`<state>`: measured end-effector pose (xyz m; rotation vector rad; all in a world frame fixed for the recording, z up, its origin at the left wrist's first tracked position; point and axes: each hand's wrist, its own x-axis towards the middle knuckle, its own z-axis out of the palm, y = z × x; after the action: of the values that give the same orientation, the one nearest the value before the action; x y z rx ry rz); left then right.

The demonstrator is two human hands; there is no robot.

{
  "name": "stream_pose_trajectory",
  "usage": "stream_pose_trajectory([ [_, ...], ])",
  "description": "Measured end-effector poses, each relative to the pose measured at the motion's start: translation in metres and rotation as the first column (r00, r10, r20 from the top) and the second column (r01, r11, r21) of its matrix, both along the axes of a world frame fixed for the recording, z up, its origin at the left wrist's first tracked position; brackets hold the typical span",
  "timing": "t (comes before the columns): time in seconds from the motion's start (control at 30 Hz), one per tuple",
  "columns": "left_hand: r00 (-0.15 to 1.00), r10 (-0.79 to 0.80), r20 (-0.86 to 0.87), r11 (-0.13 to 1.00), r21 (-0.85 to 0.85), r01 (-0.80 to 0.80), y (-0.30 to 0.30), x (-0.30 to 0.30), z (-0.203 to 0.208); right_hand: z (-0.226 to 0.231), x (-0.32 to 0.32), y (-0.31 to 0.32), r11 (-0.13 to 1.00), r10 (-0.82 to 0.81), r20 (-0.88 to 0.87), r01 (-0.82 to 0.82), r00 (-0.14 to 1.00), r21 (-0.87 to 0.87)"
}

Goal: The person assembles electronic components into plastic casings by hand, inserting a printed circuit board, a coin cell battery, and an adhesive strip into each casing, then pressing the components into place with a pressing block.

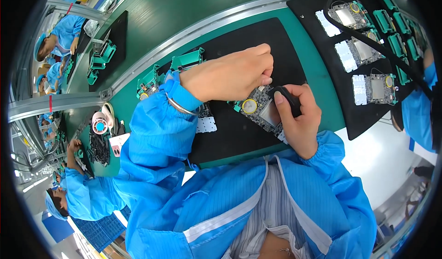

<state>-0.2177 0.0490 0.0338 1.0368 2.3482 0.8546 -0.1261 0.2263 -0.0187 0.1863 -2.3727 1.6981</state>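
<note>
My left hand reaches across the black mat with its fingers curled in at the far edge of a circuit board. What its fingertips pinch is hidden. The board lies aslant and carries a silver plate and a round part with a yellow ring. My right hand grips a small black rounded piece over the board's right side, thumb and fingers closed round it. Partly under my left wrist lies another board with a white perforated strip. Teal plastic frames sit beyond that wrist.
On the right, a second black mat bears several boards and teal frames; a black cable arches over it. A metal rail crosses behind. Leftward are a small fan, a dark pile and co-workers in blue.
</note>
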Motion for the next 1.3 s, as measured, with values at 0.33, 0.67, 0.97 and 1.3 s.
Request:
stream_pose_trajectory([
  [0.33, 0.998, -0.069, -0.005, 0.986, 0.149, 0.069, -0.007, -0.002, -0.009, -0.001, -0.002, -0.005, 0.998, -0.055, 0.085, 0.057, 0.995, -0.018],
  [0.67, 0.984, 0.016, 0.176, 0.994, 0.101, -0.035, -0.005, -0.002, -0.006, 0.014, -0.012, -0.001, 1.000, 0.014, 0.263, -0.009, 0.965, -0.020],
  [0.97, 0.930, 0.192, 0.315, 0.933, 0.235, -0.272, 0.006, 0.011, -0.011, 0.054, -0.055, 0.004, 0.817, 0.163, 0.312, -0.306, 0.936, 0.489],
  [1.3, 0.706, 0.685, -0.179, 0.683, 0.494, -0.537, -0.081, 0.084, 0.033, 0.009, -0.029, 0.029, 0.925, 0.375, 0.135, -0.359, 0.917, -0.127],
])
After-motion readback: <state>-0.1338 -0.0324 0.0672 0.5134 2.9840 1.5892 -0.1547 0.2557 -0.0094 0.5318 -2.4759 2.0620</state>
